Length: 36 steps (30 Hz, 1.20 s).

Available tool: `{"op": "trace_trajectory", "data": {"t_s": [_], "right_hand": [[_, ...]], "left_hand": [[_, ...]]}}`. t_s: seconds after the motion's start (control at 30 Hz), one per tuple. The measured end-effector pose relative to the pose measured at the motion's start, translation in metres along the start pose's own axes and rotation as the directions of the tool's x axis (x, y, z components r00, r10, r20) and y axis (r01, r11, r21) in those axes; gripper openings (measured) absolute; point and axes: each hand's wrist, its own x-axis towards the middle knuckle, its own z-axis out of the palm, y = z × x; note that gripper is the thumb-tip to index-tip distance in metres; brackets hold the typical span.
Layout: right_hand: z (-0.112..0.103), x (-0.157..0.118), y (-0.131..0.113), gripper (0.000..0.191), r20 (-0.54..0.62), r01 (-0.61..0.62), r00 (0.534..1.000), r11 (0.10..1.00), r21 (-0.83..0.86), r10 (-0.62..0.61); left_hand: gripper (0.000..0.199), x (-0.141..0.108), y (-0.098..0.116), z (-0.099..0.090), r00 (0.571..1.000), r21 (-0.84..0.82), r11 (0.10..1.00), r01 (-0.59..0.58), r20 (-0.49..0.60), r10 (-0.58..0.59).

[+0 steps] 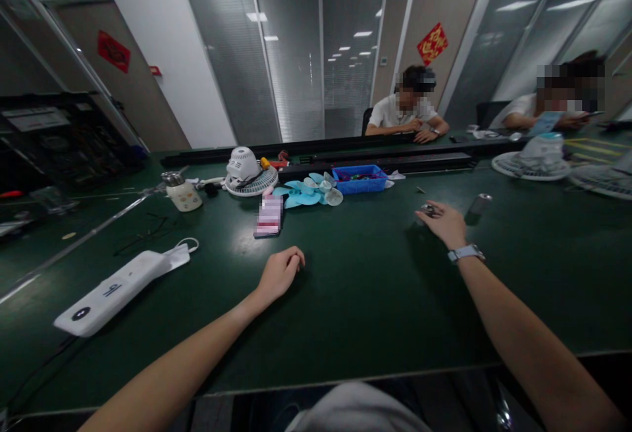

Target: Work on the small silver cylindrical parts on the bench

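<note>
Nearest to us, bottom centre of the frame: one light-grey cloth garment [353,409], partly in view. Largest to smallest, we list:

- Dark-green, smooth-topped table [355,313], spanning the frame.
- Two seated people in white tops, upper right: one nearer the middle [390,114], one at the edge [518,108].
- White plastic fan heads with round slatted guards: one left of centre [244,167], two at far right [540,155] [605,175].
- Long white plastic device with corded loop [118,290], lower left.
- Translucent light-blue plastic fan blades [303,193], heaped near centre.
- Rectangular blue plastic tray [362,185], just beside them, holding small mixed parts.
- Our left hand [281,272], centre: fingers loosely curled; whether it encloses anything we cannot tell.
- Our right hand [447,222], right of centre: thumb and fingers nearly together, gripping the last item below.
- Slim phone [269,213], left of centre.
- Silver-grey metal cylinder [481,204], near our right hand.
- Small shiny metal piece [430,209], at our right fingertips; detail too small to tell.
</note>
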Motion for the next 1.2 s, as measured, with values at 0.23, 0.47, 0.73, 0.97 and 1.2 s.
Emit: {"op": "trace_trajectory", "data": {"t_s": [0.23, 0.47, 0.73, 0.97, 1.2], "right_hand": [[0.009, -0.023, -0.036, 0.048, 0.118, -0.018, 0.993, 0.984, 0.175, -0.003], [0.016, -0.130, -0.146, 0.045, 0.462, 0.181, 0.751, 0.820, 0.543, -0.472], [0.010, -0.174, -0.165, 0.040, 0.567, 0.190, 0.533, 0.742, 0.643, -0.628], [0.011, -0.175, -0.167, 0.041, 0.583, 0.157, 0.520, 0.740, 0.654, -0.625], [0.016, -0.175, -0.163, 0.047, 0.579, 0.170, 0.540, 0.753, 0.635, -0.610]], "left_hand": [[0.031, -0.002, 0.004, -0.002, 1.000, -0.032, 0.999, -0.019, -0.002, 0.019], [0.044, -0.012, 0.024, -0.001, 0.989, -0.126, 0.981, -0.146, 0.020, 0.149], [0.042, -0.018, 0.027, 0.007, 0.971, -0.195, 0.964, -0.180, 0.124, 0.206], [0.039, -0.011, 0.035, 0.014, 0.990, -0.244, 0.965, -0.095, 0.075, 0.116], [0.040, -0.002, 0.022, -0.005, 0.993, -0.240, 0.970, -0.044, -0.117, 0.016]]}}
